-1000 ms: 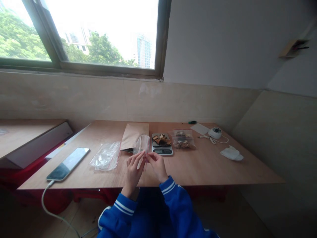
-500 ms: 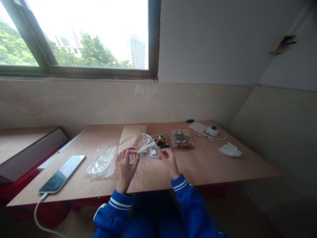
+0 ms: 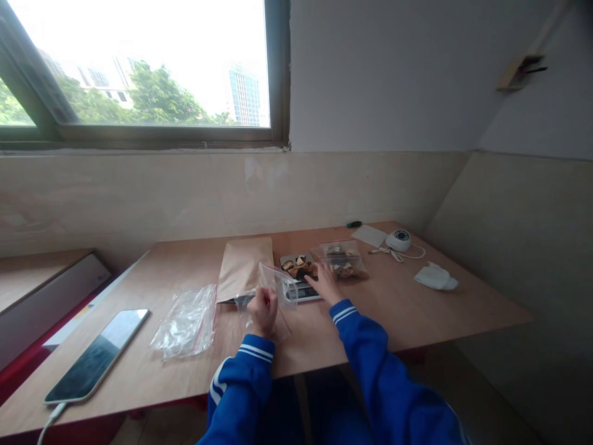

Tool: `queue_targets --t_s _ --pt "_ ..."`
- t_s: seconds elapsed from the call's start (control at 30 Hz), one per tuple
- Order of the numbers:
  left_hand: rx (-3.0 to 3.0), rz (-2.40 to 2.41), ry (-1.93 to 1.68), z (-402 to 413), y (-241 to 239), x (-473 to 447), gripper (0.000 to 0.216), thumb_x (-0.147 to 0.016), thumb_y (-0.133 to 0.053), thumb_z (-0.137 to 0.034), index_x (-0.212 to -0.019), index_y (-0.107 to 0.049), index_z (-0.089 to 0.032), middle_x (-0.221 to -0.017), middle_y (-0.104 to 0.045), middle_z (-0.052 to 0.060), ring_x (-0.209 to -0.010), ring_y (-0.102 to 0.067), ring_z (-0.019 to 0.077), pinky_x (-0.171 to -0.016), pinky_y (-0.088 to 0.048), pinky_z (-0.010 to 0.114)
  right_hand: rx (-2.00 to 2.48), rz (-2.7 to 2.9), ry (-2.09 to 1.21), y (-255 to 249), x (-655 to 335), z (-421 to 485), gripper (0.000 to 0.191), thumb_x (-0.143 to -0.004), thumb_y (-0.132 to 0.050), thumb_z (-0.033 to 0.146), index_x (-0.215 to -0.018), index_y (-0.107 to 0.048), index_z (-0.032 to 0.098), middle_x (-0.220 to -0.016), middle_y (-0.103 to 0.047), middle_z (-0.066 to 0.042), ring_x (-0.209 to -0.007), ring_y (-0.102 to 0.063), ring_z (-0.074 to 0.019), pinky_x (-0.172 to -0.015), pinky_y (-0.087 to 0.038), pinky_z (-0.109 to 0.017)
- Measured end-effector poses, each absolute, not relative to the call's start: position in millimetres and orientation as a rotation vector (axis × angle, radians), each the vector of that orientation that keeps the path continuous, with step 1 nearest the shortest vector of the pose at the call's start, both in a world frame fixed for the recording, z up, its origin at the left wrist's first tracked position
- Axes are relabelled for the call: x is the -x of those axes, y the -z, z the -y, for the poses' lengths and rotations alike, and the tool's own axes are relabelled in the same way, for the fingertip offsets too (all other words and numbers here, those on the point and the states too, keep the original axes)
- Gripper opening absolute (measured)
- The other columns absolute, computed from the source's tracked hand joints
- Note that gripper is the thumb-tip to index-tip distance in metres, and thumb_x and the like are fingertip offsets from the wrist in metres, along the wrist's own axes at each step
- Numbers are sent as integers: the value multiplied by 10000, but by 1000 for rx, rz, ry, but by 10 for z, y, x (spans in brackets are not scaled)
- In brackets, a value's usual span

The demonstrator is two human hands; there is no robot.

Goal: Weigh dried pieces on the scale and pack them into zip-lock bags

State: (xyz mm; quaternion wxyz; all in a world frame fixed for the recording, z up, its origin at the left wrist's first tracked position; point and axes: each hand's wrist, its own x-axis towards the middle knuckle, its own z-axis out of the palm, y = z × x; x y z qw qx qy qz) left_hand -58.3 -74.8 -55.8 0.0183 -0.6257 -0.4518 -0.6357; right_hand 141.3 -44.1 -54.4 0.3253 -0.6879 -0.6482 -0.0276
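Observation:
My left hand is closed round a small clear zip bag and holds it open above the table, mouth turned toward the scale. My right hand reaches forward with fingers stretched to the brown dried pieces piled on the small digital scale; its fingertips are at the pile's right edge. Whether they pinch a piece is hidden. Just right of that hand lies a clear bag of the same dried pieces.
A brown paper envelope lies behind the left hand. A heap of empty clear zip bags and a phone on a cable lie to the left. A white round device, a card and a white cloth sit at the right.
Both hands were pulling the small bag's mouth apart. Now only the left hand holds the bag, and the right hand has let go and moved forward to the scale.

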Motion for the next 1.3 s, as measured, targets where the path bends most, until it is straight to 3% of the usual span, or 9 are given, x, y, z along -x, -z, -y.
queue_targets --t_s 0.23,0.63,0.8,1.0,1.13,1.23,1.3 --pt "1913 1501 1986 782 586 622 276 -835 -406 -223 -566 -347 -202 -471 -344 -65 -419 -326 76 -461 -261 226 1703 1572 -24 522 -1442 402 155 -729 -614 201 -881 -627 172 -907 -641 -93 -892 -553 -256 -840 -410 -398" --pt "2062 1414 1983 778 576 619 353 -756 -432 -169 -491 -202 -204 -468 -210 -65 -429 -236 74 -452 -196 240 1577 1416 -221 117 -1385 498 94 -688 -579 129 -753 -641 153 -750 -620 -57 -685 -571 -190 -710 -469 -341" --pt "2067 1436 1937 774 556 599 351 -738 -447 -159 -472 -221 -200 -456 -223 -63 -429 -235 75 -454 -184 246 1293 1357 -411 -292 -1106 788 120 -739 -596 219 -829 -646 159 -802 -625 -52 -687 -580 -169 -666 -486 -304" --pt "2074 1460 1905 783 542 603 324 -766 -425 -157 -475 -287 -196 -449 -275 -58 -424 -270 76 -460 -202 248 1215 1633 -456 -470 -656 1060 119 -733 -577 137 -769 -667 207 -798 -581 -16 -666 -564 -140 -655 -476 -277" --pt "2022 1498 1933 796 528 616 333 -787 -415 -167 -475 -302 -197 -440 -291 -57 -419 -270 78 -458 -212 246 1156 1657 -519 -421 -623 1039 154 -800 -569 251 -919 -664 226 -884 -616 -26 -726 -586 -150 -683 -486 -275" --pt "1977 1520 1954 803 519 623 341 -792 -409 -169 -474 -288 -197 -439 -279 -60 -417 -262 77 -457 -214 242 1229 1527 -312 -271 -792 842 208 -864 -472 292 -931 -649 205 -941 -614 -70 -875 -584 -192 -814 -475 -328" --pt "1970 1523 1957 804 516 623 342 -792 -410 -171 -475 -282 -198 -440 -270 -62 -417 -258 76 -457 -213 240 1346 1506 -189 -92 -924 646 235 -835 -510 309 -999 -622 184 -1015 -600 -111 -994 -557 -236 -915 -433 -395"
